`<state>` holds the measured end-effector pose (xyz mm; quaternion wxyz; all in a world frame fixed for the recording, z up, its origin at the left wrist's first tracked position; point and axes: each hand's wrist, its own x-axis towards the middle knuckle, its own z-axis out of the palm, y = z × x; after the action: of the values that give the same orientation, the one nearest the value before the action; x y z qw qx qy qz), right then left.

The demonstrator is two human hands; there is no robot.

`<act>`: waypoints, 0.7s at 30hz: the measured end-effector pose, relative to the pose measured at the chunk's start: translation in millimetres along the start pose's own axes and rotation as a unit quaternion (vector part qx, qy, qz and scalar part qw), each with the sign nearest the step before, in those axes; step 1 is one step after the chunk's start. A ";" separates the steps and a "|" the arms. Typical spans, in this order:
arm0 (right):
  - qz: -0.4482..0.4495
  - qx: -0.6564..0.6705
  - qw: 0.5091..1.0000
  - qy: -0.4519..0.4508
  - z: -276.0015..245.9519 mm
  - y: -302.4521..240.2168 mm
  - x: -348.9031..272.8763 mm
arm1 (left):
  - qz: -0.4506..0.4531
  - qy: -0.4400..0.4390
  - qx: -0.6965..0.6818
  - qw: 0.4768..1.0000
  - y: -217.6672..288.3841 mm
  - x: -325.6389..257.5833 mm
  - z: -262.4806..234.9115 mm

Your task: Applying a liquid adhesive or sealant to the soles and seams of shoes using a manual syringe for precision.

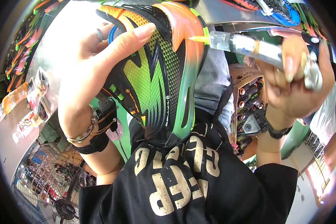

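A sports shoe in green, orange and black is held up before my chest, its side turned toward me. My left hand grips it, the thumb pressed on the patterned upper and the other fingers partly hidden behind. In my right hand is a clear syringe lying almost level. Its yellow-orange tip meets the orange part of the sole, close to the edge of the upper. My right fingers wrap round the syringe's rear end.
A cardboard box of dark shoe parts stands low at the right. At the lower left is a fan. A small bottle and a clear tape dispenser lie on the left tabletop. More colourful shoes line the far left.
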<state>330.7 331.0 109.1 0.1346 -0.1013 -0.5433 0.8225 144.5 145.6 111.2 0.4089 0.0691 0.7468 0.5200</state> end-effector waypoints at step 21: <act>-0.182 -0.399 0.897 0.054 78.1 34.4 -51.2 | 0.012 -0.035 0.132 0.991 2.9 0.5 3.6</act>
<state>350.7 233.5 108.9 0.2589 -0.0900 -0.8267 0.4913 145.7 149.8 112.9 0.4158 0.1492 0.7931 0.4193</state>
